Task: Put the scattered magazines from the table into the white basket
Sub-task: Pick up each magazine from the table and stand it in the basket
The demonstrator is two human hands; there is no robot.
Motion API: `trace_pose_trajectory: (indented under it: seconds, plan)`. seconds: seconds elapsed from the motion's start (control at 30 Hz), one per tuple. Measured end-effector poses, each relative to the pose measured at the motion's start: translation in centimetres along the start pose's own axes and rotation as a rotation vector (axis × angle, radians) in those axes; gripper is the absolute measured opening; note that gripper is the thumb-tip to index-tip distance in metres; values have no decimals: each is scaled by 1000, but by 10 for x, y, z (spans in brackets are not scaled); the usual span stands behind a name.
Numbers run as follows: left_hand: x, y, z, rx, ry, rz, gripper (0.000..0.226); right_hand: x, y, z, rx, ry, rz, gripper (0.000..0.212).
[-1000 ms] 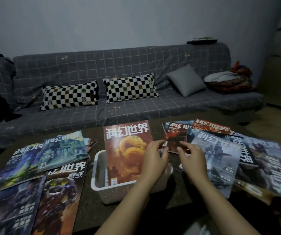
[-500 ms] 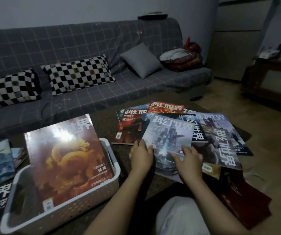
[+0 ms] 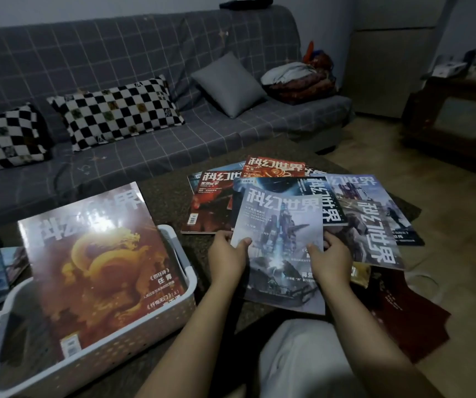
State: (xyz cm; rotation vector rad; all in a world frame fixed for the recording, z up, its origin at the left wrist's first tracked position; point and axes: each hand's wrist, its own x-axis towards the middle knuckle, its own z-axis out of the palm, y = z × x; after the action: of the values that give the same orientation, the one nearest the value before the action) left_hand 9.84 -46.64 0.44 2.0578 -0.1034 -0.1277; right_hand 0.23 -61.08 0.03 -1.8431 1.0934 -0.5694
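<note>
Both hands grip the pale-blue magazine [image 3: 281, 242]: left hand [image 3: 226, 258] at its 9 o'clock edge, right hand [image 3: 330, 261] at 3 o'clock, thumbs on cover, prob. to lift it flat off the pile. White basket [image 3: 156, 334] sits at 9 o'clock w/ dragon magazine [image 3: 99, 259] leaning inside.

The room is dim. A grey sofa [image 3: 173, 81] with a pale grid-patterned cover runs along a plain light wall [image 3: 87, 7]. On its seat lie two black-and-white checkered cushions [image 3: 116, 110], a plain grey cushion [image 3: 228, 84] and a heap of folded fabric [image 3: 297, 79] at the far end. A dark flat object [image 3: 245, 2] rests on the sofa's back. Right of the sofa stands a pale cabinet [image 3: 389, 67]; farther right is a dark wooden cabinet [image 3: 458, 122] with clutter on top. The floor [image 3: 374, 150] is brownish.
</note>
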Motion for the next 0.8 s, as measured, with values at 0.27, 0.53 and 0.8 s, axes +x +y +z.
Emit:
trace_pose_trajectory:
  seconds: [0.27,0.53,0.8]
  plan:
    - [-46,29,-23,-229,79,75,19,-25,-18,-36,262,21,-69,42]
    - [-78,59,-93,-356,176,266,26,-67,-76,-59,491,-82,-258,46]
    - [-78,30,-199,-350,392,251,29,-110,-138,9,618,-384,-328,51]
